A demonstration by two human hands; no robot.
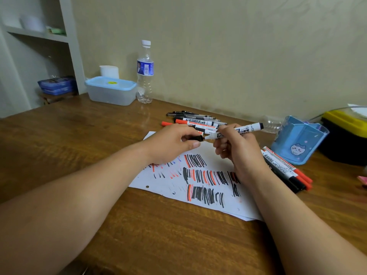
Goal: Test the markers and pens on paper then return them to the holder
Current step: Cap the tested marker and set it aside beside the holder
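My right hand (237, 150) grips a white marker with a black end (249, 128), held level above the paper (168, 181). My left hand (170, 143) pinches its black cap (196, 138) right at the marker's tip; I cannot tell whether cap and tip touch. The paper carries many black and red test strokes. A pile of markers and pens (196, 121) lies behind my hands. Several more markers (286, 169) lie to the right of the paper. The blue holder (297, 139) with a cat picture stands at the right.
A water bottle (145, 72) and a lidded plastic box (111, 90) stand at the back left of the wooden table (99, 135). A black and yellow case (345, 135) sits behind the holder. A crushed clear bottle (272, 124) lies by the wall.
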